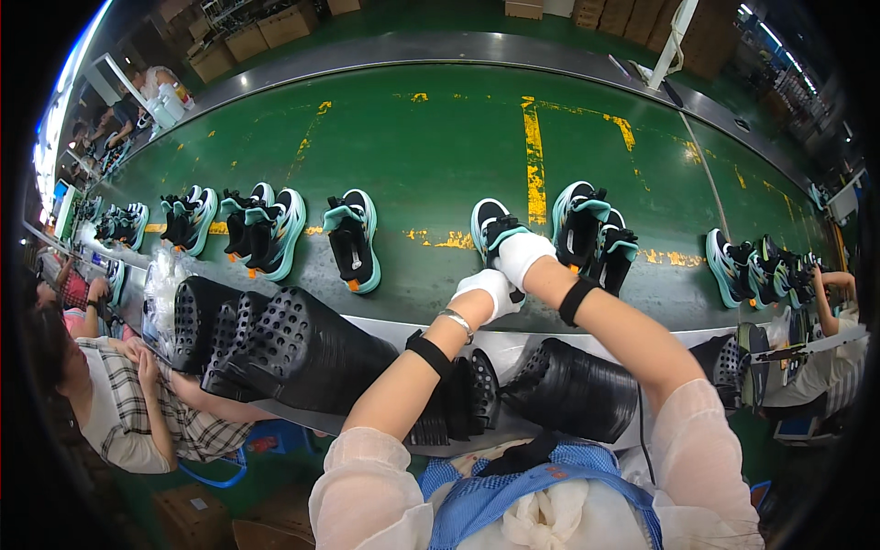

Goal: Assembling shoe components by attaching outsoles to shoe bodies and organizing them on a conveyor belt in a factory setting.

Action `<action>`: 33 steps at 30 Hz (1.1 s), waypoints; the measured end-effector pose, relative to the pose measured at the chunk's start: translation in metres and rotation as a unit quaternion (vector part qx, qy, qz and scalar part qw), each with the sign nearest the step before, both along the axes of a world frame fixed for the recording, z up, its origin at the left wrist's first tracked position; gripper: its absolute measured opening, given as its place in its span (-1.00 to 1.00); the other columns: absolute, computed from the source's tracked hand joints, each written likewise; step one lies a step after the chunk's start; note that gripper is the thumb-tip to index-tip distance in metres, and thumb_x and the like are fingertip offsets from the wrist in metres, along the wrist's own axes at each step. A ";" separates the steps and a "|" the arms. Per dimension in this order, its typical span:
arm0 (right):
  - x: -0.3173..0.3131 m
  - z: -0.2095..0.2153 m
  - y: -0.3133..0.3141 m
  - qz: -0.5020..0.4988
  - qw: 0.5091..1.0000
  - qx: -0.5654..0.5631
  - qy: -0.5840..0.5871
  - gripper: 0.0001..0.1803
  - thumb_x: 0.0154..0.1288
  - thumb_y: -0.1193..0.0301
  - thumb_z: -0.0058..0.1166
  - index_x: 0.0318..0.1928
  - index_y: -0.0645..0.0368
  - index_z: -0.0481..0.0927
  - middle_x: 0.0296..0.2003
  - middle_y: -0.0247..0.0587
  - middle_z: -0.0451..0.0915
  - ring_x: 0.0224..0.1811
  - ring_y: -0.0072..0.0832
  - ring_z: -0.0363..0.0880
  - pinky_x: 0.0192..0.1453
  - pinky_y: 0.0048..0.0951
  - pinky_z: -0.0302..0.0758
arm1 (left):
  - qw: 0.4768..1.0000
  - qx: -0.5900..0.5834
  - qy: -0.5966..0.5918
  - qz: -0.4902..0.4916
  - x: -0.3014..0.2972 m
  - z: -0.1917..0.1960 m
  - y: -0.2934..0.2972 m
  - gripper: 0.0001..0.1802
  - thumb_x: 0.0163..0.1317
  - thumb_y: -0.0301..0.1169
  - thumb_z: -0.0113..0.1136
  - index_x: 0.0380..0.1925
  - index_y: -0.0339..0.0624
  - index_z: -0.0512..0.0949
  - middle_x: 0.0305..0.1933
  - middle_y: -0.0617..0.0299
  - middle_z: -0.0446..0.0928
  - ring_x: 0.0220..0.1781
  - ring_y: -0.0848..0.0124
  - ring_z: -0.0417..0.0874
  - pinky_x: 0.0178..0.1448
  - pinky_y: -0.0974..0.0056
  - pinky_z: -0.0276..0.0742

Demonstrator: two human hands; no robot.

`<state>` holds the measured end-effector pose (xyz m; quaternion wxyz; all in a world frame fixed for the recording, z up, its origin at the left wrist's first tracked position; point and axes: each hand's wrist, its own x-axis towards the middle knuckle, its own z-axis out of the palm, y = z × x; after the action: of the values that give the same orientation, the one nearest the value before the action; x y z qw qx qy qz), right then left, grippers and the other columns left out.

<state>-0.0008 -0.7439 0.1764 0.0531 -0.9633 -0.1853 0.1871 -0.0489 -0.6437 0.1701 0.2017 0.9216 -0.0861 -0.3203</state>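
Both my hands wear white gloves and reach out over a green conveyor belt (431, 147). My right hand (522, 254) rests on a black and teal sneaker (489, 223) lying on the belt and grips its heel end. My left hand (489, 290) is curled just below it, at the same shoe's near end, touching it. A second pair of the same sneakers (594, 234) lies right beside my right wrist. Black wrist bands sit on both forearms.
More black and teal sneakers lie along the belt: one alone (353, 240), pairs to the left (266, 229) and right (747, 266). Stacks of black perforated insoles (284, 344) sit on the near ledge. A person in a plaid shirt (119, 403) sits left; another's arm (830, 302) is right.
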 end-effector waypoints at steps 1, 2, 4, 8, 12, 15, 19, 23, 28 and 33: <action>-0.002 0.015 0.001 0.027 0.999 -0.029 0.036 -0.76 0.20 0.39 0.02 -0.19 0.17 0.69 -0.19 0.04 0.67 -0.12 -0.10 0.66 -0.06 -0.22 0.58 | 1.000 0.015 -0.011 -0.018 -0.001 -0.001 0.002 -0.55 0.13 -0.08 0.17 -0.01 0.00 0.60 0.03 0.10 0.60 0.03 0.09 0.62 0.10 0.16 0.55; -0.005 0.026 0.001 0.030 0.998 -0.028 0.038 -0.76 0.20 0.39 0.02 -0.19 0.17 0.69 -0.19 0.04 0.67 -0.12 -0.10 0.66 -0.06 -0.22 0.58 | 0.999 0.022 -0.004 -0.024 0.000 -0.003 0.002 -0.56 0.12 -0.06 0.18 -0.02 0.05 0.61 0.03 0.15 0.60 0.03 0.13 0.63 0.12 0.19 0.55; -0.009 0.035 0.002 0.106 0.990 -0.085 -0.040 -0.78 0.20 0.39 0.01 -0.23 0.19 0.67 -0.28 0.03 0.67 -0.21 -0.12 0.69 -0.15 -0.23 0.61 | 0.999 0.029 0.014 -0.025 0.006 -0.004 0.000 -0.55 0.13 -0.02 0.20 0.00 0.11 0.60 0.05 0.13 0.59 0.05 0.11 0.61 0.15 0.18 0.53; -0.002 0.016 0.005 0.156 0.980 -0.090 -0.078 -0.82 0.14 0.45 0.04 -0.26 0.17 0.66 -0.31 -0.04 0.68 -0.24 -0.18 0.70 -0.18 -0.23 0.61 | 0.999 0.027 0.011 -0.045 0.009 -0.014 0.001 -0.53 0.12 0.02 0.21 -0.01 0.10 0.61 0.06 0.07 0.58 0.04 0.09 0.61 0.15 0.17 0.52; 0.013 0.007 0.003 0.137 0.985 -0.080 -0.072 -0.82 0.14 0.45 0.05 -0.26 0.14 0.66 -0.32 -0.06 0.69 -0.24 -0.19 0.70 -0.19 -0.22 0.62 | 0.998 -0.006 -0.012 -0.057 0.015 -0.019 -0.002 -0.60 0.09 -0.10 0.22 -0.09 0.03 0.64 -0.03 0.09 0.62 -0.03 0.07 0.64 0.07 0.14 0.57; 0.020 0.001 0.005 0.086 0.992 -0.035 -0.089 -0.81 0.15 0.45 0.03 -0.25 0.16 0.66 -0.32 -0.05 0.69 -0.23 -0.20 0.70 -0.20 -0.23 0.62 | 0.998 -0.028 -0.031 -0.053 0.015 -0.023 -0.004 -0.59 0.10 -0.06 0.22 -0.09 0.03 0.63 -0.05 0.01 0.63 -0.03 0.01 0.63 0.08 0.12 0.55; 0.017 -0.015 0.009 0.121 0.988 -0.011 -0.095 -0.79 0.18 0.47 -0.02 -0.23 0.15 0.66 -0.28 -0.05 0.68 -0.22 -0.17 0.70 -0.20 -0.18 0.61 | 0.997 -0.010 -0.064 -0.045 0.009 -0.033 0.003 -0.57 0.11 -0.02 0.21 -0.13 -0.02 0.65 -0.05 0.03 0.63 -0.01 0.02 0.63 0.07 0.11 0.56; -0.003 0.000 -0.020 0.100 0.989 0.030 -0.106 -0.80 0.18 0.45 0.01 -0.22 0.16 0.66 -0.27 -0.05 0.69 -0.22 -0.14 0.69 -0.18 -0.21 0.61 | 0.994 0.081 -0.047 -0.056 0.000 0.001 -0.019 -0.59 0.12 -0.01 0.20 -0.11 0.05 0.64 -0.03 0.08 0.63 0.01 0.08 0.62 0.09 0.11 0.55; -0.037 0.031 -0.084 0.086 0.988 0.069 -0.104 -0.68 0.25 0.21 -0.05 -0.32 0.15 0.67 -0.33 0.00 0.68 -0.25 -0.09 0.68 -0.17 -0.13 0.58 | 0.992 0.098 -0.079 -0.008 0.002 0.015 0.000 -0.47 0.07 0.03 0.19 -0.10 -0.12 0.64 -0.08 -0.06 0.61 0.02 0.02 0.62 0.11 0.12 0.52; -0.057 0.043 -0.160 0.010 0.996 0.012 -0.087 -0.66 0.27 0.20 -0.10 -0.34 0.15 0.66 -0.36 -0.07 0.67 -0.30 -0.11 0.67 -0.20 -0.11 0.58 | 0.981 0.175 -0.081 0.039 0.023 0.017 0.043 -0.44 0.03 -0.03 0.18 -0.04 -0.15 0.61 -0.02 -0.09 0.59 0.06 0.03 0.60 0.18 0.15 0.50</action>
<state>-0.0583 -0.9039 0.2196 0.0464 -0.9734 -0.2006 0.1009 -0.0255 -0.6009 0.1871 0.0425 0.9681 -0.0087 -0.2466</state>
